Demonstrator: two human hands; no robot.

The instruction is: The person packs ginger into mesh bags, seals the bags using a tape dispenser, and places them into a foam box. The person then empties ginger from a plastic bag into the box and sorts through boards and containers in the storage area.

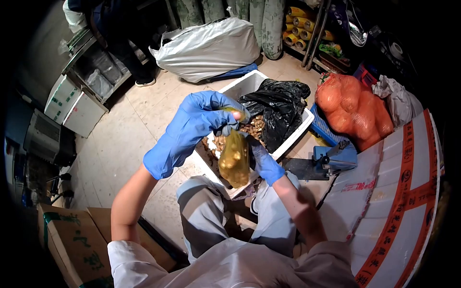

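Observation:
A translucent yellow plastic bag point(234, 163), bulging with pale lumpy pieces, hangs in front of me over a white foam box point(284, 150). My left hand point(201, 115), in a blue glove, is closed on the top of the bag; a bare fingertip shows through the glove. On the bag's other side, my right hand point(265, 162), also blue-gloved, is closed at its neck, its fingers partly hidden by the bag and shadow. Brown knobbly pieces point(256, 126) lie in the box below, beside a crumpled black plastic bag point(281, 108).
Beyond the box lies a large silvery-white sack point(209, 48) before green cylinders point(271, 29). On the right are an orange mesh sack point(353, 108), a blue metal device point(336, 157) and a taped white box point(384, 206). Cardboard boxes point(72, 245) stand left; a person point(117, 38) stands behind.

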